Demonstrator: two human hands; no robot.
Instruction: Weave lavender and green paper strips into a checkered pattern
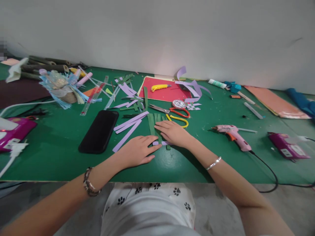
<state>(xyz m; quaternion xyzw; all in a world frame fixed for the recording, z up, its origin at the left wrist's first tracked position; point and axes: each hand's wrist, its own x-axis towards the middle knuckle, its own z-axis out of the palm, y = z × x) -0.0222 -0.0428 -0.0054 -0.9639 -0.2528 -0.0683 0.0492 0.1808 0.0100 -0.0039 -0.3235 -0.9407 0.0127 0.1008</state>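
Upright green paper strips (151,124) lie side by side on the table, crossed near their lower ends by a short purple paper strip (155,143). My left hand (138,150) rests low on the left of them, fingers outstretched and fingertips touching the lower end. From the right, my right hand (172,132) lies flat across the same strips, its fingers extended and hiding part of them. Left of the strips are several loose purple strips (129,123). Just beyond my right hand are orange-handled scissors (180,113) and a yellow scissor handle (184,123).
A black phone (98,131) lies left of my hands. Behind are red paper (157,94) and a yellow utility knife (159,87). To the right sit a pink glue gun (233,133) with its cord and a purple power strip (287,146). The table's front edge (157,182) is near me.
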